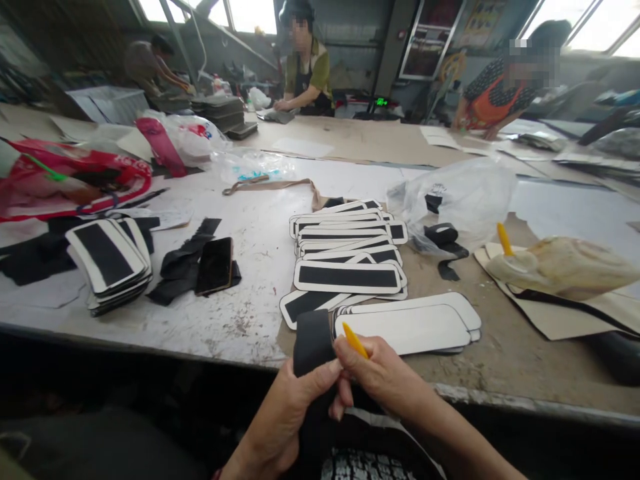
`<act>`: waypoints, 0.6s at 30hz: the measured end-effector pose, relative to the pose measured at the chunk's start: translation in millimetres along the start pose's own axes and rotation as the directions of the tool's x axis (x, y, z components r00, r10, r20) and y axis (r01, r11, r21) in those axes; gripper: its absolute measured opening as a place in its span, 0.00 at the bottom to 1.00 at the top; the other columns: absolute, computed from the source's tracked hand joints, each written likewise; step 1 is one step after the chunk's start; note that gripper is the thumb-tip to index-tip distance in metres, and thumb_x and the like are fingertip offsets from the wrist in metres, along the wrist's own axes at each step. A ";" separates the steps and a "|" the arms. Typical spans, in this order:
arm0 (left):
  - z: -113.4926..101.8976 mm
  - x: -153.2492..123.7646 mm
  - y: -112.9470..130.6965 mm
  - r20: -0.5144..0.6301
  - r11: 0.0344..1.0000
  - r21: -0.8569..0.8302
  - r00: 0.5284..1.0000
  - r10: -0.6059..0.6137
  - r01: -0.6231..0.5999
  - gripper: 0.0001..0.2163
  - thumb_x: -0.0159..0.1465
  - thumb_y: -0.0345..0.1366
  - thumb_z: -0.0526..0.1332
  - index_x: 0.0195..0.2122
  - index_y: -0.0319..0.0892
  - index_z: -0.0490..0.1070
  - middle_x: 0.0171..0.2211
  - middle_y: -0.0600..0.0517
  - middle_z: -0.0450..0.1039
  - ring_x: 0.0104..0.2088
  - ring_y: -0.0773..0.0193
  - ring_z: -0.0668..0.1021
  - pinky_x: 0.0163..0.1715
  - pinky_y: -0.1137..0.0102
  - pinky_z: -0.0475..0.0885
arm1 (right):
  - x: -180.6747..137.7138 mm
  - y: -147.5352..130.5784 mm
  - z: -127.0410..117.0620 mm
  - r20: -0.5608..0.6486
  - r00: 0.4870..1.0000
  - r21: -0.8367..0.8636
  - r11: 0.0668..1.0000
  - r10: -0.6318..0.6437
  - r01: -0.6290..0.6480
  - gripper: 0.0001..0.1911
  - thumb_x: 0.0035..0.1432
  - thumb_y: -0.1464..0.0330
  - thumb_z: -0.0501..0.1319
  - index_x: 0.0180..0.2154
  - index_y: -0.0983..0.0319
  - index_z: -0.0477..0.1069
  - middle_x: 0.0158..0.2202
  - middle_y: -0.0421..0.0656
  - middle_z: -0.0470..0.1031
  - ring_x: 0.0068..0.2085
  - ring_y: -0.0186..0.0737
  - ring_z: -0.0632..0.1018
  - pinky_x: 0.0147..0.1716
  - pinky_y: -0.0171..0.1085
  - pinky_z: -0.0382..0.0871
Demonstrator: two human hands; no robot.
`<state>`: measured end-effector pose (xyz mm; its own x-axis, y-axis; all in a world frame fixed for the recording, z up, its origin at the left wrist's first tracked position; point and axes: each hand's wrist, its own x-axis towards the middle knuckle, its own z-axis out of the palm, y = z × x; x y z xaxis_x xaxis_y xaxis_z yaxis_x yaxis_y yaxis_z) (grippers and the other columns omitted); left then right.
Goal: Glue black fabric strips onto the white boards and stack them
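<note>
My left hand (293, 407) is closed round a black strip (314, 341), whose upper end stands up past the table edge. Close against it, my right hand (377, 373) has its fingers curled round a yellow pointed tool (355, 341); its lower part is hidden in the fingers. Both hands meet at the strip's right edge. Just beyond lies a stack of plain white rounded panels (407, 325). Behind that, an overlapping pile of white panels with black centre strips (347, 277) spreads over the table.
To the left are another stack of panels (107, 257), black strips (183, 260) and a phone (215, 265). A clear plastic bag (460, 193) and a cream-coloured container with a yellow stick (565, 267) stand right. Several people work at tables behind, one in an orange apron (500, 100).
</note>
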<state>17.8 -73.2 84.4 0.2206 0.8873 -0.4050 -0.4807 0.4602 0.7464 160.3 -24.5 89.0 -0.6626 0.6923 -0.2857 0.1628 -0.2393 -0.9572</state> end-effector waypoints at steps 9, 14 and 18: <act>2.9 7.4 -15.0 0.003 0.991 0.133 1.000 0.006 -0.006 0.12 0.56 0.42 0.68 0.26 0.36 0.75 0.18 0.51 0.70 0.18 0.72 0.67 0.20 0.77 0.61 | -10.7 8.1 -1.4 -0.199 0.961 0.444 0.892 0.191 -0.085 0.25 0.49 0.50 0.66 0.22 0.63 0.61 0.16 0.35 0.65 0.18 0.25 0.63 0.18 0.28 0.51; 10.8 8.1 -20.4 -0.021 0.995 0.099 1.000 -0.017 0.019 0.12 0.55 0.42 0.69 0.28 0.36 0.75 0.20 0.49 0.73 0.18 0.68 0.71 0.20 0.75 0.65 | -13.1 -3.6 -1.0 -0.338 0.936 0.420 0.906 0.099 0.056 0.21 0.52 0.52 0.64 0.29 0.60 0.60 0.18 0.32 0.64 0.15 0.28 0.66 0.16 0.30 0.58; 15.1 7.1 -22.2 -0.047 0.998 0.061 0.999 0.001 0.002 0.13 0.56 0.40 0.68 0.35 0.34 0.75 0.22 0.47 0.75 0.21 0.65 0.75 0.23 0.73 0.68 | -13.9 -15.5 -9.5 -0.601 0.797 0.157 0.969 -0.059 0.190 0.19 0.55 0.53 0.63 0.28 0.61 0.62 0.20 0.33 0.62 0.21 0.27 0.66 0.21 0.28 0.62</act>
<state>42.9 -76.6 72.9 0.1803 0.8854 -0.4285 -0.4281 0.4629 0.7762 173.9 -24.0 107.3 -0.0990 0.9751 -0.1985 -0.0829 -0.2069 -0.9748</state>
